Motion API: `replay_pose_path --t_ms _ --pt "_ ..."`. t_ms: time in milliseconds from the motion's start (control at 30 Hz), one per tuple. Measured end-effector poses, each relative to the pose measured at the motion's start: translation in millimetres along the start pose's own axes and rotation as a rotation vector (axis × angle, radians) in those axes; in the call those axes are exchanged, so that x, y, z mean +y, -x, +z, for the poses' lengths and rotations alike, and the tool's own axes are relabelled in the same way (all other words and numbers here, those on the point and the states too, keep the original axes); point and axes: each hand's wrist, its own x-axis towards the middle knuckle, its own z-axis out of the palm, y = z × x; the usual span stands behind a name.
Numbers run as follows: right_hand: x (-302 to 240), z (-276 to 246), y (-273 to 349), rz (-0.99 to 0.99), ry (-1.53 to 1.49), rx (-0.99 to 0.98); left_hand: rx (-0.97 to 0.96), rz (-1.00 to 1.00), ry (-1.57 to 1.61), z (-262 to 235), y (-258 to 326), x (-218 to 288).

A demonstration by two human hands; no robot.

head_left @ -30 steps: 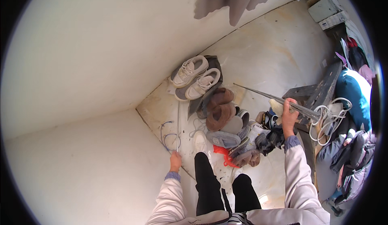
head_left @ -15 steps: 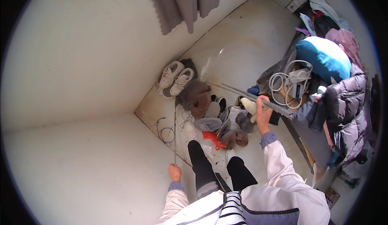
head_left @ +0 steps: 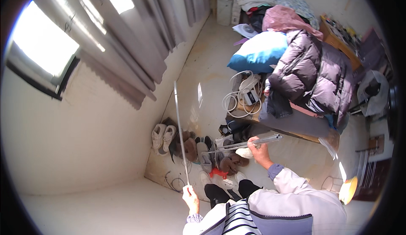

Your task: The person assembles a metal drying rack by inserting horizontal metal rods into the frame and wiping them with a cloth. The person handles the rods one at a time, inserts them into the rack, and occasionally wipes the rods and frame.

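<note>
My left hand (head_left: 191,199) is closed around the lower end of a long thin metal rod (head_left: 181,135). The rod slants up and away past the row of shoes, its far end near the foot of the wall. In my right hand (head_left: 261,152) are several grey metal tubes (head_left: 270,139), gripped as a bundle and lying roughly level above the shoes. A cream, soft-looking thing (head_left: 244,152) shows against that hand; I cannot tell what it is or whether it is held. Below lie white sneakers (head_left: 164,137), brown slippers (head_left: 228,165) and a red plastic bag (head_left: 218,173).
To the right stands a low bed or platform with a purple puffer jacket (head_left: 323,74), a blue and white pillow (head_left: 260,51) and a coiled white cable (head_left: 243,95). Grey curtains (head_left: 144,36) hang at the left wall. Thin cords (head_left: 174,181) lie in the corner.
My left hand has lifted its rod, which now reaches higher and farther out. My right hand still grips the tubes, now lying flatter. The view has turned toward the window and bed.
</note>
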Motion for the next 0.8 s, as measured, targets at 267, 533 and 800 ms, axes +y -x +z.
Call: replay_pose_path --t_ms 267,533,800 --pt "-59 -86 34 0.191 -0.31 0.328 -0.52 0.322 -0.108 5 -61 42" --pt "-73 -206 100 0.156 -0.353 0.597 -0.827 0.461 -0.181 16 -35 114" --pt "-14 -446 221 0.151 -0.674 0.93 -1.047 0.674 -0.101 153 83 233"
